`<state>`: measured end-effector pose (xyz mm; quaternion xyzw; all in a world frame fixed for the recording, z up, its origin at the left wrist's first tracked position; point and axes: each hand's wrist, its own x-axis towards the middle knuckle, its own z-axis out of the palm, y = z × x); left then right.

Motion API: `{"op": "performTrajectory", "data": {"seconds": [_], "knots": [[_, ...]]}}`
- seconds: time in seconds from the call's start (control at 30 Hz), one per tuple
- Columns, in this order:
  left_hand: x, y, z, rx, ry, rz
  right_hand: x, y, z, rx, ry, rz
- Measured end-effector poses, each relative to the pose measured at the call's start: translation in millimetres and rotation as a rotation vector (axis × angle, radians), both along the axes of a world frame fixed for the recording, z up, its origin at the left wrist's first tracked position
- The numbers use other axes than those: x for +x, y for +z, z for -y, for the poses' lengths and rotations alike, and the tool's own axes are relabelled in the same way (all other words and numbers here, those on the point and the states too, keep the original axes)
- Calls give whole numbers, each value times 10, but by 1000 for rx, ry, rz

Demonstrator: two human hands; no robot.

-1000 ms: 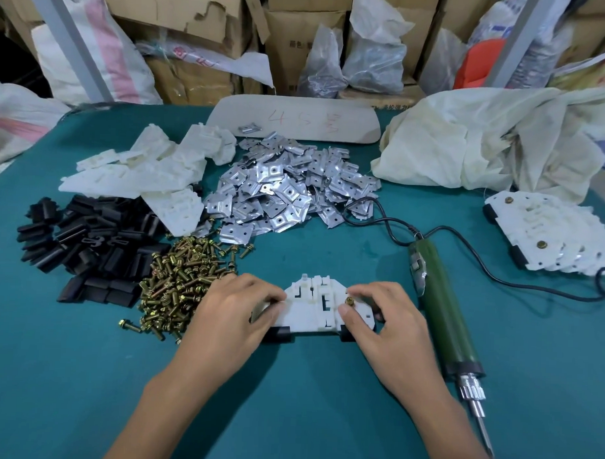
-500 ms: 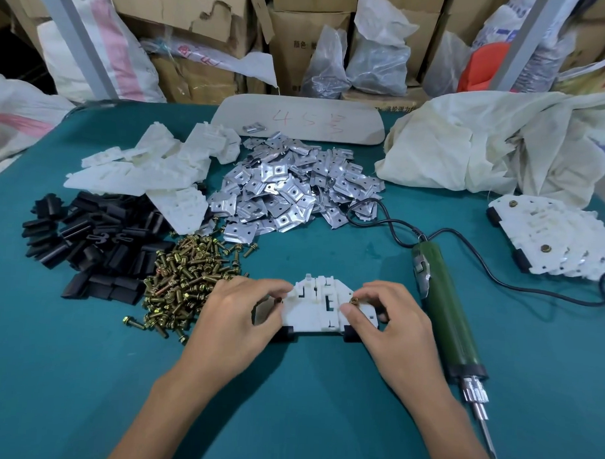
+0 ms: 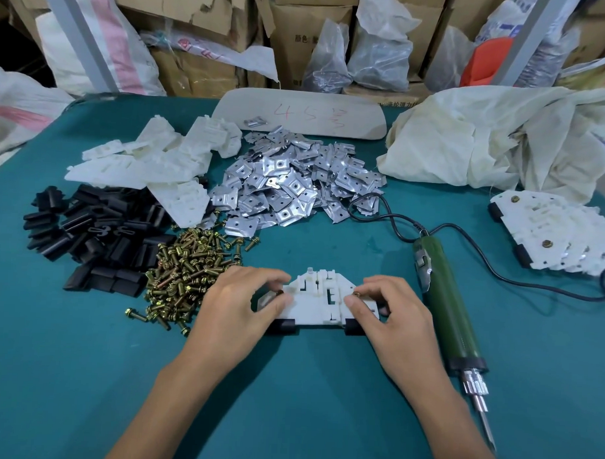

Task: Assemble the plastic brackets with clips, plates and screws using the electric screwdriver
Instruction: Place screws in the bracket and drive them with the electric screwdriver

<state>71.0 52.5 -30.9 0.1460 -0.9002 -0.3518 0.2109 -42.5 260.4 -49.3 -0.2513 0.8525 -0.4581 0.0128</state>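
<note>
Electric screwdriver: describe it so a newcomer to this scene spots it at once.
Start at the teal table and find the person's right hand pinching a screw on the white bracket. Just right of that hand lies the electric screwdriver, its metal bit pointing toward the person. It is the only dark green cylinder there, trailing a black cord from its far end.

On the table [image 3: 288, 400], the bracket [image 3: 321, 298] lies near centre, with the screw pile [image 3: 190, 266] just left, the clip pile [image 3: 95, 232] further left, the loose brackets [image 3: 152, 165] and plate pile [image 3: 289, 184] behind, the electric screwdriver [image 3: 446, 303] just right, and the assembled stack [image 3: 561, 235] far right.
</note>
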Motion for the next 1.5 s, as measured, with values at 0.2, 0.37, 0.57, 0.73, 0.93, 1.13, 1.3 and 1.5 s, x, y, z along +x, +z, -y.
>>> {"op": "performTrajectory", "data": {"seconds": [0.2, 0.37, 0.57, 0.73, 0.93, 1.13, 1.3, 1.5], "knots": [[30, -29, -80, 62, -38, 29, 152, 148, -152, 36, -61, -76], [39, 84, -30, -8, -12, -68, -15, 537, -492, 67, -282, -253], [-255, 56, -115, -304, -274, 339, -380, 469, -680, 777, -197, 210], [-321, -139, -132, -266, -255, 305, -469, 458, -861, 85, -228, 579], [-342, -230, -213, -125, -246, 255, -287, 601, -754, -927, -65, 1018], [-331, -240, -217, -95, -235, 252, -353, 881, -279, -948, 12, 785], [-345, -238, -217, -82, -233, 283, -384, 1029, 158, -981, -47, 460], [-356, -271, -205, -88, -229, 286, -425, 1045, 374, -920, 26, 283]]}}
